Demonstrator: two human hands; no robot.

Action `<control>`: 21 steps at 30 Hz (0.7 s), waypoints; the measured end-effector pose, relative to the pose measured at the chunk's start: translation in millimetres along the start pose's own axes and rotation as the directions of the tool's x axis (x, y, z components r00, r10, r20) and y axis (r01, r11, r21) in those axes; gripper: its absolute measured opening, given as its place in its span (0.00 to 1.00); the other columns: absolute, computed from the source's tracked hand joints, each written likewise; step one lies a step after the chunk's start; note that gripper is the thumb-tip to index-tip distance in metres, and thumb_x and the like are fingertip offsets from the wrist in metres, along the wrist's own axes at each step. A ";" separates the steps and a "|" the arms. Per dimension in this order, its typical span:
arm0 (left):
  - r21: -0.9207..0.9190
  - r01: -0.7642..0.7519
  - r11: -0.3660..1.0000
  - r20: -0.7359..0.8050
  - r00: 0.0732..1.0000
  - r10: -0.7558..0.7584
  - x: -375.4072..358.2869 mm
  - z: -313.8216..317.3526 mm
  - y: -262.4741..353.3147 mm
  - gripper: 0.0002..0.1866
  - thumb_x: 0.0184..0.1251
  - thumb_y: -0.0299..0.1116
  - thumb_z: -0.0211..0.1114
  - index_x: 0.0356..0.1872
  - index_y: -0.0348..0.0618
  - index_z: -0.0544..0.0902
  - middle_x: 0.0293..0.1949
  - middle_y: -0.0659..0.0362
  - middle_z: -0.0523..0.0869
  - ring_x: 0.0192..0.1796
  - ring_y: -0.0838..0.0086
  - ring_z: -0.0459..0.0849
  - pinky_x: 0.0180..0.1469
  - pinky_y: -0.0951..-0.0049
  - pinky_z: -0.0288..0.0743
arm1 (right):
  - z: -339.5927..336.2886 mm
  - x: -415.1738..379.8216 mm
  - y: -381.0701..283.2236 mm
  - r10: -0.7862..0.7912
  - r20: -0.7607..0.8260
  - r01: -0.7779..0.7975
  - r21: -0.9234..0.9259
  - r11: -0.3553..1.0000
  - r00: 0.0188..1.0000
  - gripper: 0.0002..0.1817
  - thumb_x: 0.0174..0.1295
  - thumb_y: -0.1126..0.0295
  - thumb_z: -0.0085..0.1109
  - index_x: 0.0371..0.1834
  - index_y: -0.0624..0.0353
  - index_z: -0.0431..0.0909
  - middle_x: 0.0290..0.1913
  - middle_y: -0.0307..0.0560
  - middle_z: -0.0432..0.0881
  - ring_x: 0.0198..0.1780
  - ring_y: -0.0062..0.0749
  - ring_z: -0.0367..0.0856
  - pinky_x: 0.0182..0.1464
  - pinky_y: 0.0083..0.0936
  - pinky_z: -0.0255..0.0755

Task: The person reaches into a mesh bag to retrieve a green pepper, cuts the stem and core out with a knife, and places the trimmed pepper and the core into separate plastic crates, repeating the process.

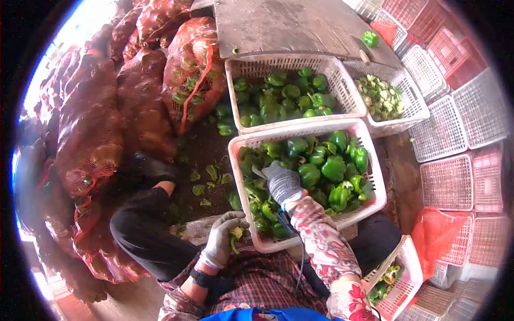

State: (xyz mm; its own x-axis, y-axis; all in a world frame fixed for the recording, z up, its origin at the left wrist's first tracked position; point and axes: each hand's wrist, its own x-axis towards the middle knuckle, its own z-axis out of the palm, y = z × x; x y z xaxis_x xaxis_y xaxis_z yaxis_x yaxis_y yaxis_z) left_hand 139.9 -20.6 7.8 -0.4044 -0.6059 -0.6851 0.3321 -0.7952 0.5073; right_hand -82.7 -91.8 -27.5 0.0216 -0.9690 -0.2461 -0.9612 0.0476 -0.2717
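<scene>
My left hand [221,242], in a pale glove, is closed round a piece of green pepper [235,238] with a yellowish part showing, in front of my lap. My right hand [284,184], in a grey knit glove, reaches over the left part of the near white crate [377,184]. That crate is full of green bell peppers [333,168]. The right fingers curl down among the peppers, and what they hold is hidden. A narrow grey tip juts out left of that hand, too blurred to name. A dark cord hangs by my right wrist.
Behind stands another crate [350,101] of green peppers, beside one holding chopped scraps [381,99]. Red mesh sacks [91,123] are piled at left. Stacked crates [447,182] line the right. A knife [364,53] and one pepper [370,38] lie on the wooden board [284,27].
</scene>
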 end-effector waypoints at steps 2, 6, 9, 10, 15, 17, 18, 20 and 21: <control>-0.022 -0.042 0.999 -0.009 0.999 0.042 -4.5 -3.6 0.0 0.12 0.68 0.31 0.54 0.48 0.37 0.76 0.36 0.57 0.84 0.34 0.72 0.82 0.36 0.74 0.78 | 9.6 6.0 -0.2 0.016 0.012 -0.016 -0.006 1.000 1.000 0.10 0.63 0.69 0.49 0.41 0.50 0.81 0.45 0.54 0.76 0.46 0.52 0.81 0.46 0.44 0.77; -0.040 -0.113 0.993 -0.050 0.993 0.111 -9.2 -9.8 7.4 0.13 0.69 0.31 0.52 0.50 0.37 0.75 0.36 0.57 0.83 0.33 0.70 0.82 0.37 0.73 0.79 | -7.8 -4.1 16.8 0.144 -0.209 -0.067 0.339 0.939 0.967 0.13 0.58 0.70 0.54 0.45 0.52 0.83 0.37 0.57 0.82 0.43 0.53 0.82 0.45 0.43 0.76; 0.020 -0.107 0.994 -0.008 0.994 0.107 -7.8 -0.4 11.4 0.12 0.69 0.31 0.51 0.48 0.38 0.76 0.35 0.57 0.82 0.33 0.71 0.82 0.37 0.73 0.79 | -9.5 -4.9 25.9 0.534 -0.150 -0.366 0.574 0.732 0.832 0.12 0.56 0.65 0.59 0.42 0.54 0.84 0.37 0.60 0.84 0.40 0.55 0.83 0.44 0.42 0.76; 0.017 -0.072 0.997 0.018 0.997 0.071 -7.0 1.9 10.1 0.12 0.69 0.31 0.51 0.48 0.37 0.76 0.35 0.57 0.82 0.34 0.71 0.82 0.37 0.73 0.79 | -7.6 -3.1 28.5 0.569 -0.109 -0.351 0.688 0.635 0.815 0.12 0.56 0.66 0.58 0.42 0.56 0.84 0.37 0.60 0.84 0.40 0.55 0.83 0.44 0.41 0.75; 0.192 -0.184 0.964 0.095 0.981 0.168 -10.3 -1.9 0.5 0.14 0.71 0.42 0.54 0.45 0.43 0.80 0.37 0.60 0.83 0.35 0.71 0.81 0.39 0.70 0.79 | 12.7 -17.8 1.4 0.215 -0.652 0.192 0.494 0.848 0.727 0.13 0.62 0.67 0.55 0.48 0.57 0.73 0.44 0.56 0.81 0.42 0.51 0.82 0.44 0.38 0.75; -0.088 0.082 0.993 0.150 0.986 -0.068 12.2 -30.8 -13.1 0.14 0.70 0.42 0.56 0.43 0.42 0.81 0.40 0.58 0.84 0.38 0.69 0.83 0.40 0.69 0.79 | 34.2 -34.0 2.3 0.010 -0.446 0.177 0.375 0.910 0.895 0.15 0.65 0.69 0.47 0.55 0.52 0.73 0.48 0.54 0.81 0.48 0.50 0.80 0.51 0.39 0.73; -0.020 0.039 0.999 0.101 0.994 -0.037 1.5 -19.0 -0.6 0.14 0.70 0.40 0.57 0.45 0.40 0.81 0.43 0.56 0.84 0.43 0.68 0.84 0.43 0.70 0.79 | 44.9 -41.8 2.8 -0.094 -0.324 0.200 0.314 0.928 0.941 0.18 0.67 0.70 0.43 0.58 0.49 0.73 0.50 0.52 0.80 0.51 0.50 0.79 0.55 0.40 0.72; -0.046 -0.138 0.989 0.145 0.979 0.143 -11.5 -1.6 9.6 0.12 0.68 0.35 0.57 0.45 0.42 0.82 0.39 0.57 0.85 0.38 0.70 0.83 0.43 0.71 0.80 | 12.8 -52.0 3.6 -0.260 -0.315 0.290 0.052 0.956 0.913 0.22 0.65 0.71 0.42 0.62 0.44 0.73 0.51 0.52 0.80 0.52 0.48 0.79 0.56 0.41 0.72; -0.073 -0.073 0.995 0.171 0.982 0.085 -12.1 -5.6 3.7 0.11 0.69 0.37 0.56 0.43 0.43 0.83 0.36 0.59 0.85 0.35 0.71 0.83 0.42 0.72 0.80 | 12.3 -46.9 10.5 -0.224 -0.208 0.250 0.107 0.962 0.952 0.23 0.64 0.71 0.42 0.63 0.42 0.72 0.51 0.53 0.80 0.52 0.48 0.79 0.56 0.41 0.72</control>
State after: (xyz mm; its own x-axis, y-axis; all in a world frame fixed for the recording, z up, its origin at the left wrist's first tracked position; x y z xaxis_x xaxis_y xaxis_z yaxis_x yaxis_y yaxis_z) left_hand 150.7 -16.1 15.1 -0.5145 -0.6660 -0.5402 0.4224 -0.7450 0.5162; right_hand -90.4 -42.9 -30.3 0.1783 -0.9838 0.0201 -0.8902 -0.1700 -0.4226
